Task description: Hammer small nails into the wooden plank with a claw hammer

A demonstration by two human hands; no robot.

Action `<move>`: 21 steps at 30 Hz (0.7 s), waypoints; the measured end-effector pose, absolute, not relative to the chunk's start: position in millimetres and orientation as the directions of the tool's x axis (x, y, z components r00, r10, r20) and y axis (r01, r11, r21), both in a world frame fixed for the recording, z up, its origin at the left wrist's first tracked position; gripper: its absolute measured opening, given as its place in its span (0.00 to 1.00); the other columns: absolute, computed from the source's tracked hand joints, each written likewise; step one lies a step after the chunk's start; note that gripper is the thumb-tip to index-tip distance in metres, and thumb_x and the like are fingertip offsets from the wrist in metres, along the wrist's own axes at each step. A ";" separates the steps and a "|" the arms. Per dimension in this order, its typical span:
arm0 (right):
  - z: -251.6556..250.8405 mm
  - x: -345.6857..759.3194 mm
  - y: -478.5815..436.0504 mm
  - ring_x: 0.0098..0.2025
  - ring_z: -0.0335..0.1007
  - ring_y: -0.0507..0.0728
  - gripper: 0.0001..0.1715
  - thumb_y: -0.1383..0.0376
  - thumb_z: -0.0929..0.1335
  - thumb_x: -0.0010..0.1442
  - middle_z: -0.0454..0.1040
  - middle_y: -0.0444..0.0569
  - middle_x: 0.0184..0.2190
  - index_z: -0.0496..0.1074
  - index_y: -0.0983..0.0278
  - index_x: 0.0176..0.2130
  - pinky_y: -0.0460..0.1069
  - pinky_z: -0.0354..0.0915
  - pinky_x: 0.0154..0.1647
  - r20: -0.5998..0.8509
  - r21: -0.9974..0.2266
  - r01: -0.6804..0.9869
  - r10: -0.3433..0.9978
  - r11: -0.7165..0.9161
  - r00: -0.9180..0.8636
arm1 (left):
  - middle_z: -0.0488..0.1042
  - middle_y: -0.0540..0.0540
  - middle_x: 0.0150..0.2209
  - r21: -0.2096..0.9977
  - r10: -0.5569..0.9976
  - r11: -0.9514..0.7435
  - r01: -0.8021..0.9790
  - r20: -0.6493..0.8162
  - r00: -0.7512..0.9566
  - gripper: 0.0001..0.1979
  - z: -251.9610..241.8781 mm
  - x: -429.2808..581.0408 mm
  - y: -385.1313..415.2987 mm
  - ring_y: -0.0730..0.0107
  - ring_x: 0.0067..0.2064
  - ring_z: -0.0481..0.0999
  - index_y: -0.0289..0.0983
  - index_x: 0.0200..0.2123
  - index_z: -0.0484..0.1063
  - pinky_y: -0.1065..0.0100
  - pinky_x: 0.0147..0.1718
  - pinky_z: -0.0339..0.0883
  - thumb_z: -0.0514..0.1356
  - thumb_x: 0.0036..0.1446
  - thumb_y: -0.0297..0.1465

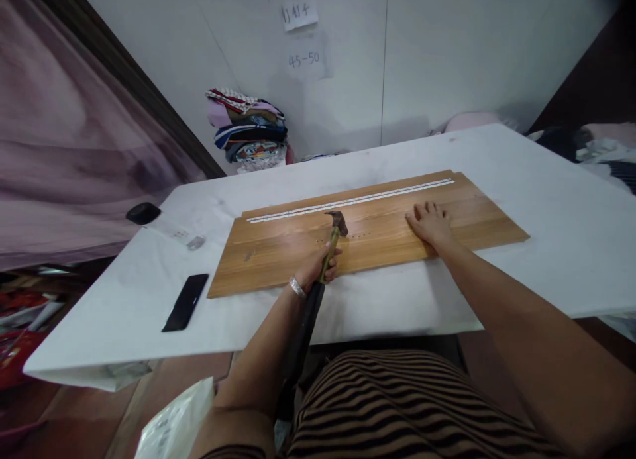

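Observation:
A long wooden board (278,247) lies on the white table (546,201), with a pale strip (348,199) running along its far edge. My left hand (318,265) is closed round the handle of a hammer (332,242), whose metal head hangs just above the middle of the board. A silver bracelet sits on that wrist. A short row of small dark dots, perhaps nails, shows on the board right of the hammer head. My right hand (430,224) lies flat on the board's right part, fingers spread.
A black phone (185,302) lies near the table's front left. A dark round object (143,212) and a small clear packet (191,240) sit at the left back corner. Folded cloths (248,131) are stacked against the white wall. A purple curtain hangs left.

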State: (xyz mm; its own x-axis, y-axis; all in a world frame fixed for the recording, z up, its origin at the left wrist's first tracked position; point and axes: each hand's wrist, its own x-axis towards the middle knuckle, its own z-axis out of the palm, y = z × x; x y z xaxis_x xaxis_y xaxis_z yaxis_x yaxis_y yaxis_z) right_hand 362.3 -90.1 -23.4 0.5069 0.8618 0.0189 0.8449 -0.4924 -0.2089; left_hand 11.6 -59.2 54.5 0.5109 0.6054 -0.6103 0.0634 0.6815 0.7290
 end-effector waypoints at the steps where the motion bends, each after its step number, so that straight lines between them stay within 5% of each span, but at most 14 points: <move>1: -23.1 362.0 -90.0 0.70 0.54 0.71 0.35 0.47 0.54 0.72 0.64 0.64 0.68 0.70 0.63 0.62 0.68 0.52 0.67 0.017 -0.210 0.843 0.861 -0.494 0.509 | 0.58 0.60 0.22 0.728 0.606 0.682 0.065 -0.613 0.507 0.21 54.0 12.0 -59.4 0.82 0.15 0.56 0.37 0.39 0.68 0.76 0.14 0.49 0.61 0.65 0.51; 21: -26.8 364.2 -89.7 0.69 0.56 0.70 0.33 0.49 0.55 0.72 0.67 0.64 0.66 0.72 0.64 0.60 0.67 0.52 0.66 0.050 -0.215 0.848 0.862 -0.485 0.505 | 0.60 0.59 0.23 0.741 0.617 0.669 0.059 -0.598 0.511 0.25 44.5 13.2 -61.5 0.83 0.16 0.58 0.37 0.39 0.67 0.76 0.15 0.48 0.69 0.57 0.51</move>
